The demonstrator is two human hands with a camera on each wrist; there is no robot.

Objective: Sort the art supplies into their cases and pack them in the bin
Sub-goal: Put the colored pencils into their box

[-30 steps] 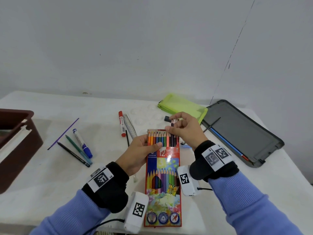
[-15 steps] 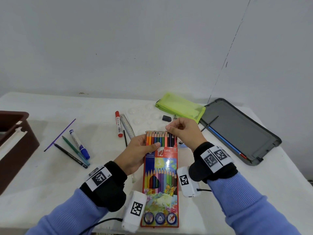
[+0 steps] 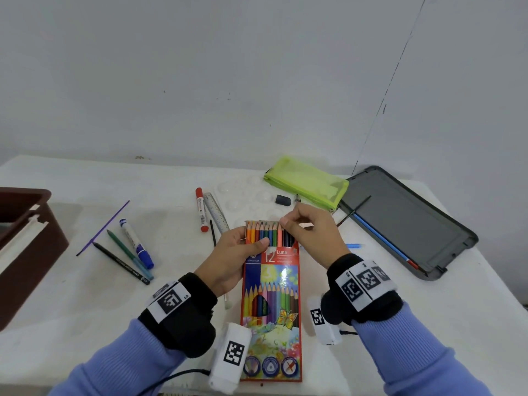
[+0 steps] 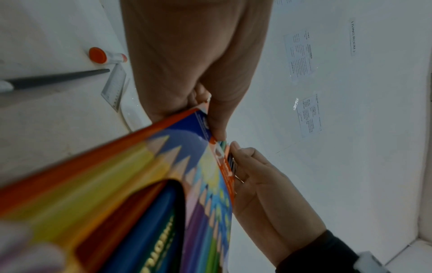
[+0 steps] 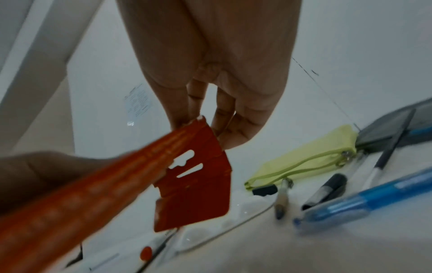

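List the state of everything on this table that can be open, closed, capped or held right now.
Colored pencil box: open at the top, pencil tips showing, held by the left hand.
Right hand: pinching at the box's top edge.
Green pouch: zipped shut.
Grey case: open, pencils inside.
Red marker: capped.
Blue marker: capped.
Brown bin: open-topped.

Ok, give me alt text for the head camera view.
Left hand holds an open coloured pencil box while the right hand grips its top end above a white table. Loose pens, a green pouch and a grey case lie around.
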